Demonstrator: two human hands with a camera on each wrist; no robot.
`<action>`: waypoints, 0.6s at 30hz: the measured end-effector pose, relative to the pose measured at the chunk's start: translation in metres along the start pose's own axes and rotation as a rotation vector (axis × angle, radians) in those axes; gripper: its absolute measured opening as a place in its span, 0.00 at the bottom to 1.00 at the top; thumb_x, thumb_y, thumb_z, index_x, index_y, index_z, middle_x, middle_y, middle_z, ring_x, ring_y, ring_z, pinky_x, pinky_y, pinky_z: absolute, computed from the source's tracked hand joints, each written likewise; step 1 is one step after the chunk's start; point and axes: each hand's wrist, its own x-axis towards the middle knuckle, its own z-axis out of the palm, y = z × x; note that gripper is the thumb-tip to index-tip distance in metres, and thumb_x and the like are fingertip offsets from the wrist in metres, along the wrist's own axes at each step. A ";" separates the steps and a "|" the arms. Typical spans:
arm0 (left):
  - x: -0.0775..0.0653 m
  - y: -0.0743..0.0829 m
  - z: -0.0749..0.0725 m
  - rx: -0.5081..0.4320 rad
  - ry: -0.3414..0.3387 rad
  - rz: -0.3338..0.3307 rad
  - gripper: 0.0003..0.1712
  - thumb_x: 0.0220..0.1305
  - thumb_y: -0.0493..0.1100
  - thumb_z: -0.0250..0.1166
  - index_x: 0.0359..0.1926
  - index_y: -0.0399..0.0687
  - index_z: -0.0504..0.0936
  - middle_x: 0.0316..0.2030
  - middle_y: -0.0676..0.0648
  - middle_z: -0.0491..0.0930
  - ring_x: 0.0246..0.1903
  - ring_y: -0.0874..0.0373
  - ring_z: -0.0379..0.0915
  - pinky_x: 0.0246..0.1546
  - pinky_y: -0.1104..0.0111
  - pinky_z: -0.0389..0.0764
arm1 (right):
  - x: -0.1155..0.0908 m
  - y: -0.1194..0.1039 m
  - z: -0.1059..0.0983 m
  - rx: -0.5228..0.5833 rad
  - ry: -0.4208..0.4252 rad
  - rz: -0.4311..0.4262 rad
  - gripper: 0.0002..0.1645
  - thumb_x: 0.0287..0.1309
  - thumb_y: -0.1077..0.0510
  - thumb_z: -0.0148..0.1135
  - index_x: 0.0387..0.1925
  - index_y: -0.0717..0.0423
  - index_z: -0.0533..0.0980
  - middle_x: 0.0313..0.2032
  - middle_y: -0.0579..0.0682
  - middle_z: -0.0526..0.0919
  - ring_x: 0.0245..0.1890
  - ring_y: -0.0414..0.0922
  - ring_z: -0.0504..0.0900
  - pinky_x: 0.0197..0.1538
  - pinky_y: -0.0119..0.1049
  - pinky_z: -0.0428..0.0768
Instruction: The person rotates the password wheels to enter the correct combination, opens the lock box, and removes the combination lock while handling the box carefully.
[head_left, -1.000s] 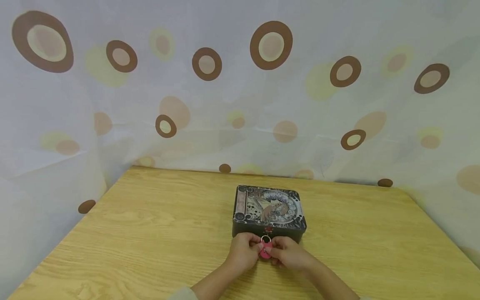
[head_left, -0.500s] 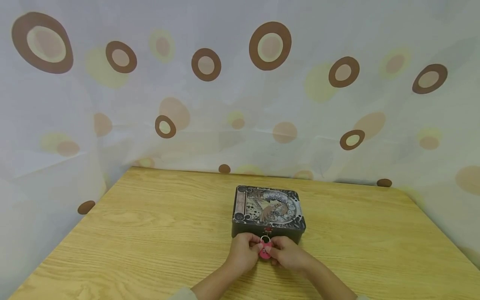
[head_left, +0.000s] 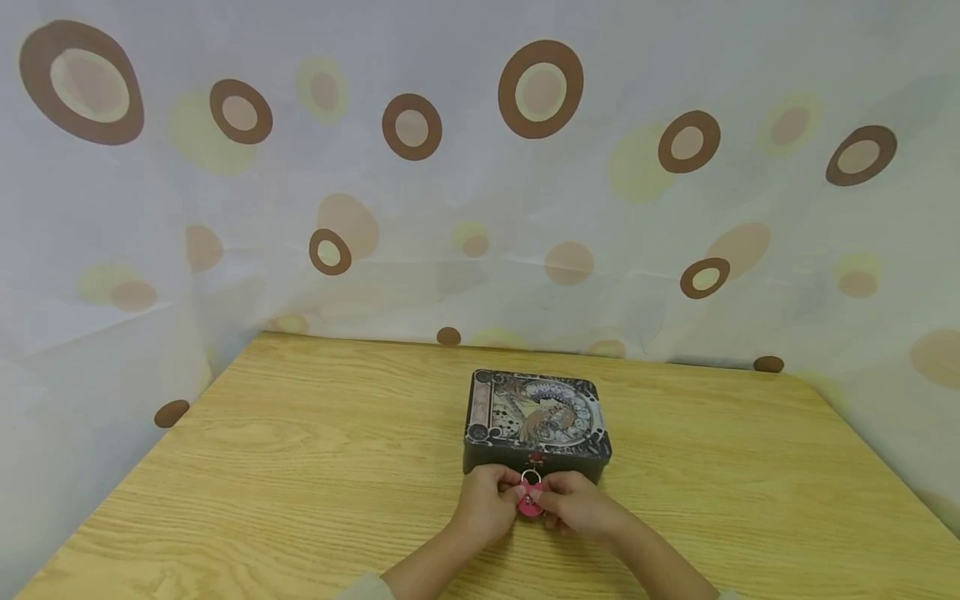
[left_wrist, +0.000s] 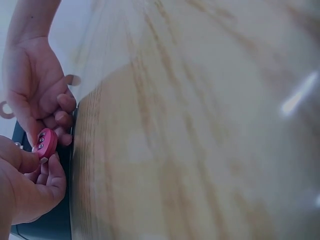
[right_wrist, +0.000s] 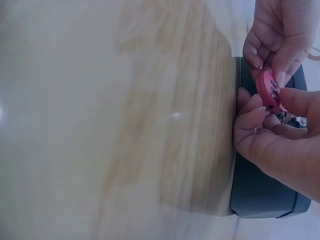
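Observation:
A small pink combination padlock (head_left: 531, 501) with a silver shackle hangs at the front of a dark tin box (head_left: 536, 417) with a patterned lid. From the left, my left hand (head_left: 486, 502) pinches the padlock between thumb and fingers. My right hand (head_left: 581, 504) pinches its other side, the thumb over the padlock's face. In the left wrist view, several number dials show on the padlock (left_wrist: 45, 143). The right wrist view has the same padlock (right_wrist: 270, 90) between both hands, before the box's dark side (right_wrist: 265, 187). Whether the shackle is fastened cannot be told.
The box stands on a wood-grain table (head_left: 315, 450) toward the middle right. Behind and at both sides hangs a pale curtain (head_left: 450, 192) printed with brown and yellow circles.
Both hands stay at the padlock with almost no movement. The box keeps its place; only a slight shift of the head view shows.

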 end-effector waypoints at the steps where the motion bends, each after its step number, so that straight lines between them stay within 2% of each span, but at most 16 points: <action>1: 0.000 0.000 0.000 -0.001 -0.001 -0.003 0.03 0.54 0.27 0.61 0.26 0.28 0.79 0.20 0.43 0.78 0.20 0.67 0.65 0.19 0.78 0.70 | 0.000 0.001 0.000 0.006 0.006 0.009 0.15 0.64 0.59 0.49 0.33 0.70 0.73 0.20 0.44 0.72 0.22 0.39 0.69 0.26 0.30 0.68; 6: 0.001 -0.001 0.001 -0.001 -0.003 -0.013 0.03 0.53 0.27 0.61 0.27 0.27 0.79 0.20 0.43 0.78 0.20 0.66 0.66 0.20 0.78 0.70 | -0.001 0.002 -0.001 0.018 0.032 0.046 0.14 0.64 0.58 0.49 0.36 0.69 0.74 0.21 0.45 0.73 0.23 0.39 0.70 0.26 0.30 0.68; 18: 0.001 0.001 -0.002 0.005 -0.005 -0.034 0.03 0.53 0.28 0.61 0.28 0.27 0.80 0.21 0.43 0.78 0.21 0.65 0.66 0.20 0.77 0.70 | -0.002 0.001 0.000 0.010 0.053 0.042 0.13 0.61 0.59 0.53 0.36 0.69 0.73 0.20 0.46 0.72 0.23 0.39 0.70 0.26 0.29 0.70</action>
